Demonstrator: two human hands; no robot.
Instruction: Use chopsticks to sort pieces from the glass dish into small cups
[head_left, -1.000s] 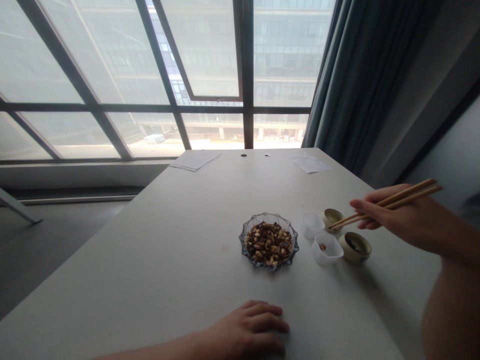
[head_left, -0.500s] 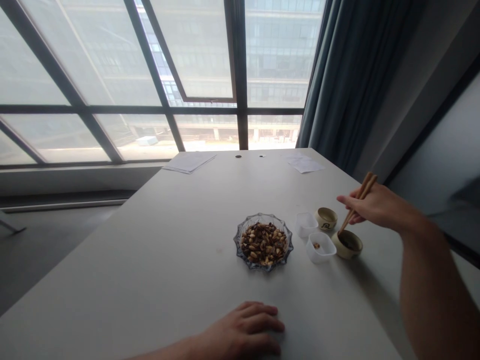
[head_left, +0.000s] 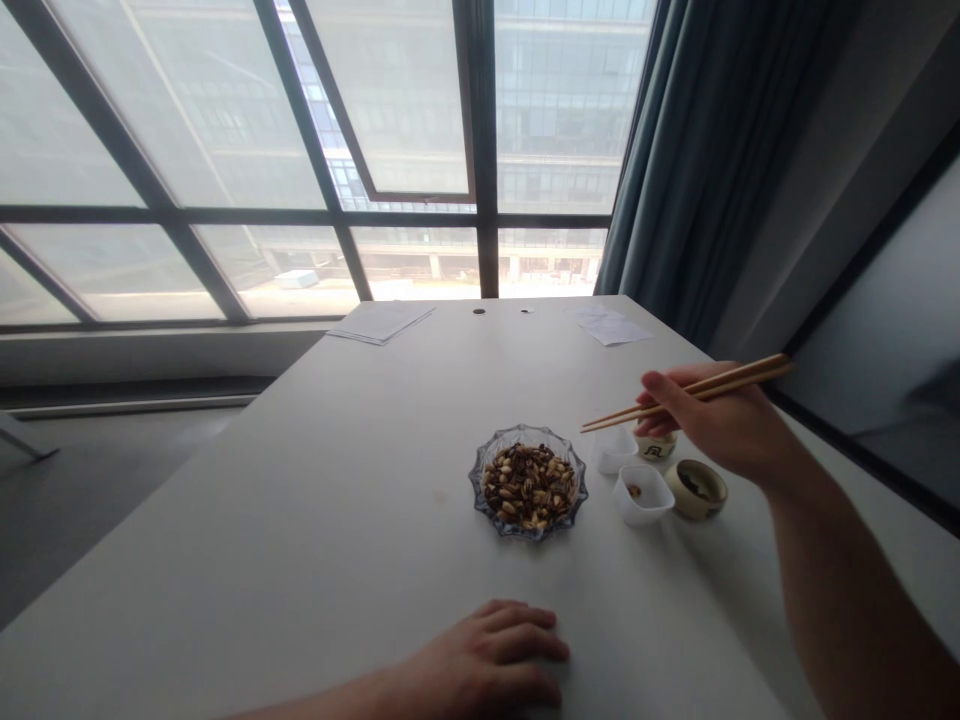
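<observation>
A pair of wooden chopsticks (head_left: pixel 697 390) is held in my right hand (head_left: pixel 712 415), their tips pointing left, above the table near the rim of a glass bowl (head_left: pixel 480 508). Nothing shows between the tips. Mixed nuts and seeds (head_left: pixel 529 485) fill that bowl. Under my right hand stand a clear plastic cup (head_left: pixel 613 460) and a beige ceramic cup (head_left: pixel 656 450), both partly covered. Nearer me, another plastic cup (head_left: pixel 643 510) holds a few small pieces, and a second ceramic cup (head_left: pixel 697 505) has dark bits inside. My left hand (head_left: pixel 495 655) lies on the table, fingers loosely extended, holding nothing.
The white table (head_left: pixel 300 520) reaches back to large windows. Paper sheets (head_left: pixel 382 322) lie at its far left, and another sheet (head_left: pixel 613 326) lies at the far right. A dark blue curtain (head_left: pixel 682 170) hangs beyond the right edge.
My right hand has lifted the chopsticks out of the nearer ceramic cup and swung their tips left toward the glass bowl. My left hand has stayed in place.
</observation>
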